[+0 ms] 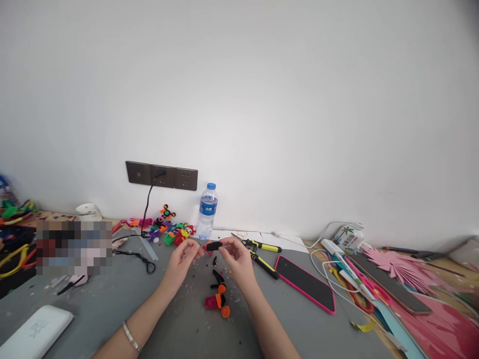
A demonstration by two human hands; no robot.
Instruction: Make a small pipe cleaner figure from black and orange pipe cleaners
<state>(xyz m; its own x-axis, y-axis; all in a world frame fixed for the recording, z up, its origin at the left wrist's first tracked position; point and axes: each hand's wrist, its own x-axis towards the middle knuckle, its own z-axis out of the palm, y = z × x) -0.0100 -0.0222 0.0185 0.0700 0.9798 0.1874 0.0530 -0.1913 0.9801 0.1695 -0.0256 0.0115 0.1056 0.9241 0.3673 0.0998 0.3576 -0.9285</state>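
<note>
In the head view, a short black fuzzy piece (214, 246), like chenille stem, is pinched between the thumb and fingers of my right hand (238, 257). Just left of it, my left hand (186, 257) has its fingers curled together; whatever they hold, if anything, is too small to make out. A bit of pink shows between the two hands. Below them on the grey mat (179, 319) lie loose black fuzzy pieces (217, 277). Nearer to me is a small fuzzy figure (214, 301) in magenta, orange and black.
Yellow-black pliers (266, 264) and a pink-cased phone (307, 284) lie to the right. Behind stand a water bottle (207, 212) and colourful fuzzy figures (183, 233). A white device (37, 331) sits front left. Cables, pink paper (400, 269) and scissors (374, 289) crowd the far right.
</note>
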